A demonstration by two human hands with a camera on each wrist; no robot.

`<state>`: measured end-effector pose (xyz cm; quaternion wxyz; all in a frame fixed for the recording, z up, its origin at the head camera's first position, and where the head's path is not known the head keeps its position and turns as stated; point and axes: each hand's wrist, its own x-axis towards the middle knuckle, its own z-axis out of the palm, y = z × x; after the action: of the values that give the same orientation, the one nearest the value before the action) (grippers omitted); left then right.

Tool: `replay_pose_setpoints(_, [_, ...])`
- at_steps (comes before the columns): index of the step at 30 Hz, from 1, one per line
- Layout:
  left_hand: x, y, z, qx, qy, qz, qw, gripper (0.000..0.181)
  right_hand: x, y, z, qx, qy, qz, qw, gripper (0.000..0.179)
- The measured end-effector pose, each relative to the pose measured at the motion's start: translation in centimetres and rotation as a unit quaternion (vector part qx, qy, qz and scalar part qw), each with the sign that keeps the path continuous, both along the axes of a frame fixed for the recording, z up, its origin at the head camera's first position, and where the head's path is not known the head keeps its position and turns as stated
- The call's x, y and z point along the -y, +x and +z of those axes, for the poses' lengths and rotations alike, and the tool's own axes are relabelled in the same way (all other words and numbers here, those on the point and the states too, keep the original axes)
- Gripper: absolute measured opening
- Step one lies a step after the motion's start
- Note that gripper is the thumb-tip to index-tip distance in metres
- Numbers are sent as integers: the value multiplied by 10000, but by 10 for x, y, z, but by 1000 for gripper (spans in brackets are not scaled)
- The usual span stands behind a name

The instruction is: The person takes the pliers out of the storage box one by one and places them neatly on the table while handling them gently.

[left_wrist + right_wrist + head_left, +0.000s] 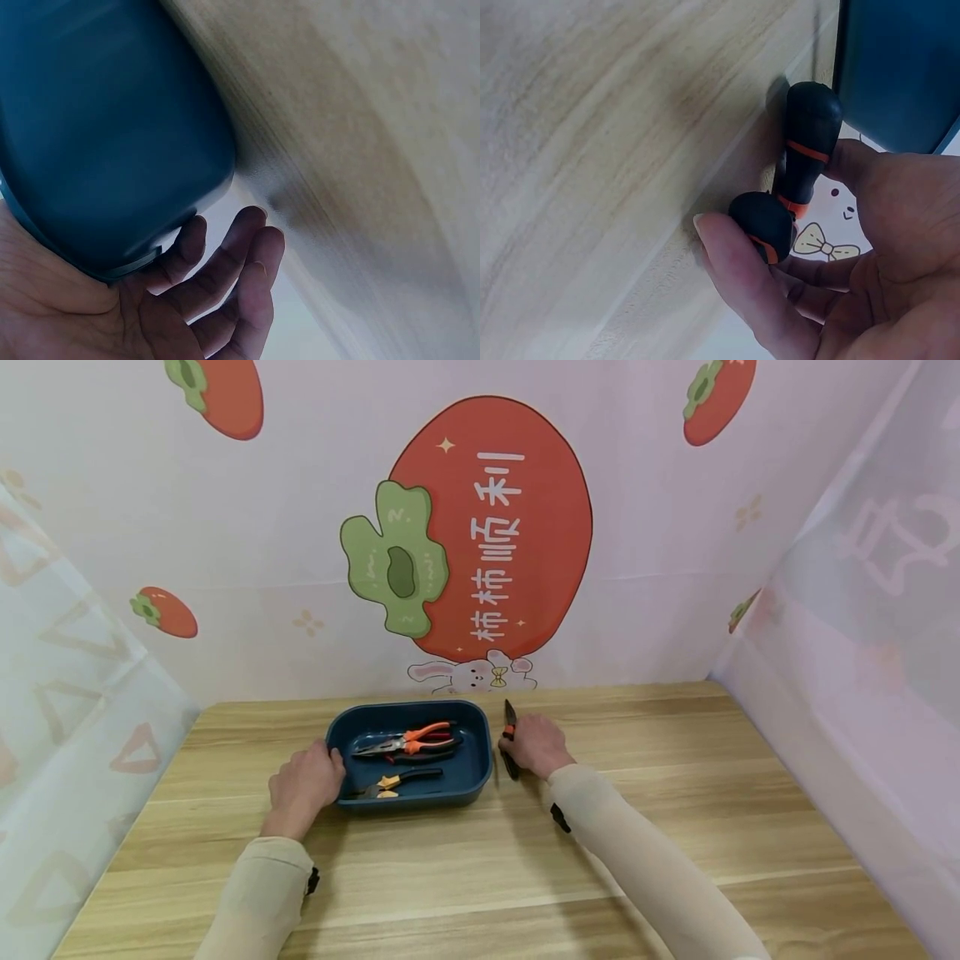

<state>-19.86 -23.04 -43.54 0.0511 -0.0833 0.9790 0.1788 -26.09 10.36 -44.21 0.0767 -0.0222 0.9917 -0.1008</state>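
Observation:
A dark blue rectangular tray [408, 806] stands on the table. My left hand [306, 777] holds its left end, fingers bent at the rim; the left wrist view shows the tray's outer wall [112, 135] against the palm. Beside the tray's right end, my right hand [536, 745] grips a pair of pliers [511, 714]. Their black handles [814, 124] with orange bands lie between thumb and fingers, low over the tabletop. Inside the tray are long-nose pliers [417, 740] with orange handles, a dark-handled tool [423, 755] partly under them, and yellow-and-black pliers [405, 777].
The wood-grain table [480, 885] meets a printed cloth backdrop [637, 610] behind the tray. Cloth walls stand at the left [67, 693] and right [862, 693] sides.

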Motion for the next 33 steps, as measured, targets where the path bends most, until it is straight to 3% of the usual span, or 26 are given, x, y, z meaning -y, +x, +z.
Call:
replay_pose_setpoints(20, [0,-1,1,32,15,23,10000,42,-1,0,-1,22,126,-147,9998,46])
replay_pose_setpoints(33, [0,0,0,25,-1,10,10000,42,-8,9,8,-13,232,9,9997,56])
